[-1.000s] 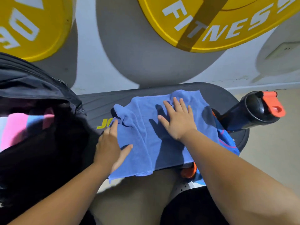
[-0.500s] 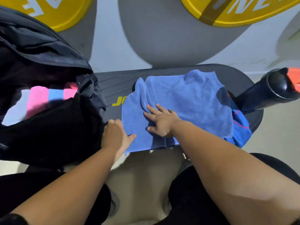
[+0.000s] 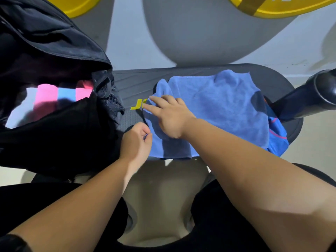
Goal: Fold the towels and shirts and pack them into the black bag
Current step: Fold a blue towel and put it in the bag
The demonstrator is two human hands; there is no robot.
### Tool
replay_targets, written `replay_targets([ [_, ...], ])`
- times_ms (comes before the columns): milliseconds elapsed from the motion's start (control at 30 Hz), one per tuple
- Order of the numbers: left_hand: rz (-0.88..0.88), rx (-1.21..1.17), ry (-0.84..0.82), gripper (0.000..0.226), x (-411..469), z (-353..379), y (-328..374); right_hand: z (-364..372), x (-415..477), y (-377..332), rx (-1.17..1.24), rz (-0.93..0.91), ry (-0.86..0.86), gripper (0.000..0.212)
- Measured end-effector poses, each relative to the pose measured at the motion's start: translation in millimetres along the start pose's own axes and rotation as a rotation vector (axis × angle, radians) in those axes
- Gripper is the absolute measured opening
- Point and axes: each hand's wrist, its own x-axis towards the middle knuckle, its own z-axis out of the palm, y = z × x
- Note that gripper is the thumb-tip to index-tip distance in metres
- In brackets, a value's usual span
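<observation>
The towel (image 3: 218, 110) lies on the bench (image 3: 131, 79) beside the bag (image 3: 54, 142), the left hand (image 3: 135, 140) pinches its left edge in curled fingers and the right hand (image 3: 169, 117) presses flat, fingers spread, so the fold likely goes best carried over evenly, edges matched.

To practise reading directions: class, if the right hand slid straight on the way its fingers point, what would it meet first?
Probably the black bag: the right hand, flat on the blue towel, points left past the towel's edge, over a short strip of bench. Depth is unclear.
</observation>
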Motion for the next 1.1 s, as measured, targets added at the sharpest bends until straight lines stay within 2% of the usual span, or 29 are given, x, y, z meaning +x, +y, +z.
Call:
replay_targets([
  [100,-0.109,-0.207,-0.006,0.026,-1,-2,7,1,14,4,-0.192,-0.13,-0.18,0.077],
  [200,-0.287,-0.412,-0.039,0.031,-1,-2,11,6,13,18,-0.293,-0.12,-0.315,0.064],
  [267,-0.369,-0.505,-0.082,0.03,-1,-4,14,5,6,29,-0.298,-0.084,-0.309,0.058],
  [367,-0.398,-0.633,-0.125,0.039,-1,-3,21,6,-11,45,-0.269,-0.031,-0.28,0.062],
  [467,-0.335,-0.728,-0.21,0.032,0,0,30,6,-20,51,0.002,0.112,-0.178,0.065],
  [533,-0.246,-0.707,-0.29,0.028,-2,5,35,4,-14,48,0.167,0.213,-0.086,0.058],
  [600,-0.175,-0.621,-0.355,0.037,-7,13,37,2,-2,45,0.172,0.265,-0.048,0.048],
  [667,-0.147,-0.565,-0.405,0.043,-13,20,38,1,9,42,0.102,0.275,-0.107,0.055],
  [733,-0.155,-0.543,-0.435,0.042,-17,23,33,1,19,39,0.003,0.219,-0.18,0.07],
  [800,-0.184,-0.545,-0.429,0.04,-18,21,25,5,26,38,-0.097,0.147,-0.23,0.076],
  [933,-0.268,-0.506,-0.332,0.046,-15,14,10,14,33,45,-0.05,0.099,-0.248,0.058],
  [1033,-0.278,-0.443,-0.28,0.046,-14,11,4,16,30,51,0.107,0.137,-0.14,0.038],
  [1100,-0.274,-0.441,-0.285,0.045,-12,10,2,14,23,53,0.302,0.255,-0.039,0.023],
])
